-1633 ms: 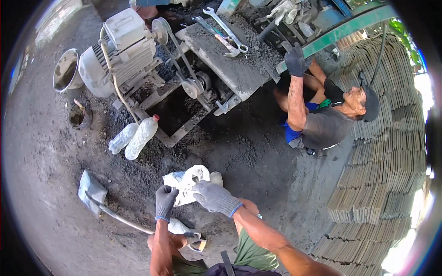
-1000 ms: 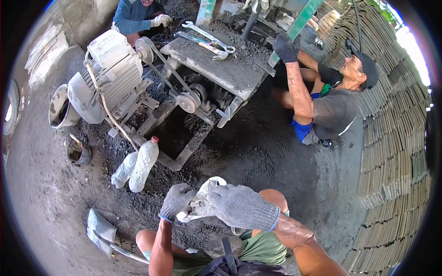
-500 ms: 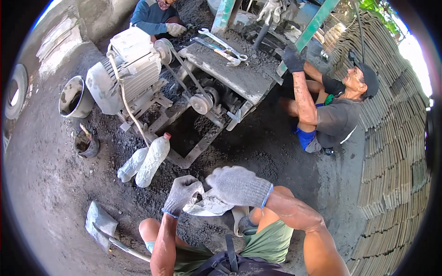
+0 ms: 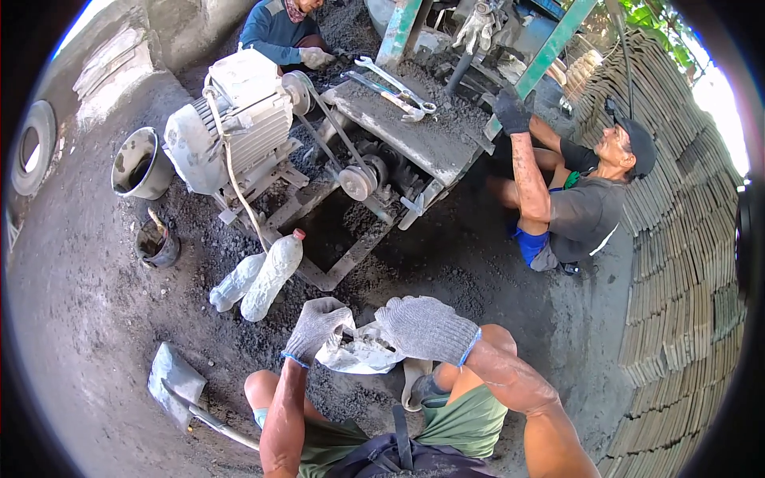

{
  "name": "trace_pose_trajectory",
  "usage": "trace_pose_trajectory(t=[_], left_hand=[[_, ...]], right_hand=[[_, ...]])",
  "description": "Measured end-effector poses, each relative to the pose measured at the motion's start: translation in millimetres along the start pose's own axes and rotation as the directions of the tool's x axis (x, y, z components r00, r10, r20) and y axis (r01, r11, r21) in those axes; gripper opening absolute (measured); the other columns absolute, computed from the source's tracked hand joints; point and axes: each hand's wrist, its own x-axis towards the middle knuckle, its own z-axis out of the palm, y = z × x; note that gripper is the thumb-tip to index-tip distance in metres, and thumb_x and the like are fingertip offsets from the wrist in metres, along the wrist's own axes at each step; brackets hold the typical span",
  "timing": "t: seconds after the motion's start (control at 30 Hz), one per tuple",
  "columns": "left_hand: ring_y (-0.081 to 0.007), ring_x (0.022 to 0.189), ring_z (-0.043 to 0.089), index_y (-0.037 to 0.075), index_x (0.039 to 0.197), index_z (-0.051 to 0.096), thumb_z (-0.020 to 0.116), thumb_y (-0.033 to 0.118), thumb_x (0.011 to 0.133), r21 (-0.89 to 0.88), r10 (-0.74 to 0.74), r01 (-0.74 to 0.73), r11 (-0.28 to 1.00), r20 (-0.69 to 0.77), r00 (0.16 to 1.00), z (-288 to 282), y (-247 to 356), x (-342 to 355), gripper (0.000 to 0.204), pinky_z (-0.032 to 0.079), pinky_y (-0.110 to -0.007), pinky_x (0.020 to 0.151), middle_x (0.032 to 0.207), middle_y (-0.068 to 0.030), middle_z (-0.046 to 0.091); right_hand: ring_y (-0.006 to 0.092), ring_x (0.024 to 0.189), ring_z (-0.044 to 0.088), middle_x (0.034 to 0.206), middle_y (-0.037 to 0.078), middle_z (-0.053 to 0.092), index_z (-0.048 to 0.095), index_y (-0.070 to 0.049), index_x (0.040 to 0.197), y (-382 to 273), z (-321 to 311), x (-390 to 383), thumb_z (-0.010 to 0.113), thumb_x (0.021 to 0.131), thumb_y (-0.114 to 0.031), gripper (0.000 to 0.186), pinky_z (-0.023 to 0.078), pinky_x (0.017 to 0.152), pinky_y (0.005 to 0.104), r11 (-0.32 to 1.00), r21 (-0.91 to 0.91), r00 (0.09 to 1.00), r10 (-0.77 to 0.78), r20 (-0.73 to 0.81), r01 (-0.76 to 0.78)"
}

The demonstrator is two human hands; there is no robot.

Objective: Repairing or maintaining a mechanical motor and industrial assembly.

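Observation:
Both my hands wear grey knitted gloves with blue cuffs, above my knees. A crumpled white plastic bag (image 4: 360, 358), soiled inside, is stretched between them. My left hand (image 4: 320, 330) is closed on its left edge, thumb and fingers pinched together. At the other side my right hand (image 4: 426, 328) is closed over the bag's right edge; its fingertips are partly hidden behind the glove's back. Dark loose material shows in the bag's opening, too small to name. Beyond my left hand lie two dusty white bottles (image 4: 272, 275), one with a red cap.
An electric motor (image 4: 239, 119) drives a belt pulley on a metal frame (image 4: 351, 259). Wrenches (image 4: 394, 84) lie on its plate. A shovel (image 4: 177, 381), a bucket (image 4: 143, 166) and a small pot (image 4: 158, 243) stand left. Two co-workers crouch near the machine; stacked tiles (image 4: 677, 239) line the right.
My right hand has shifted slightly right, and the bag is spread a little wider between my hands. The view has tilted slightly, moving the machine rightward.

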Motion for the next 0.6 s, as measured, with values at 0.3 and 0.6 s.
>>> trace_pose_trajectory(t=[0.3,0.6], left_hand=[[-0.0064,0.054,0.054,-0.001,0.081,0.069,0.068,0.017,0.087,0.076,-0.01,0.011,0.997,-0.004,1.0,-18.9,1.9,-17.3,0.019,0.041,-0.023,0.05,0.063,-0.0006,0.061],[-0.0067,0.055,0.054,0.0,0.083,0.068,0.068,0.016,0.089,-0.024,-0.031,0.031,0.999,-0.012,0.999,-18.2,-7.2,-15.1,0.018,0.043,-0.023,0.052,0.064,-0.0007,0.062]], right_hand=[[0.0331,0.079,0.067,0.085,0.017,0.063,0.064,-0.003,0.096,-7.5,3.0,19.3,0.058,0.087,-0.02,0.02,0.055,0.065,0.0449,0.998,-0.016,0.998,-0.06,-0.002,0.06],[0.0307,0.076,0.068,0.083,0.015,0.063,0.062,-0.004,0.093,-15.9,-3.6,22.8,0.06,0.086,-0.022,0.02,0.055,0.064,0.0439,0.997,-0.057,0.998,-0.058,-0.005,0.057]])
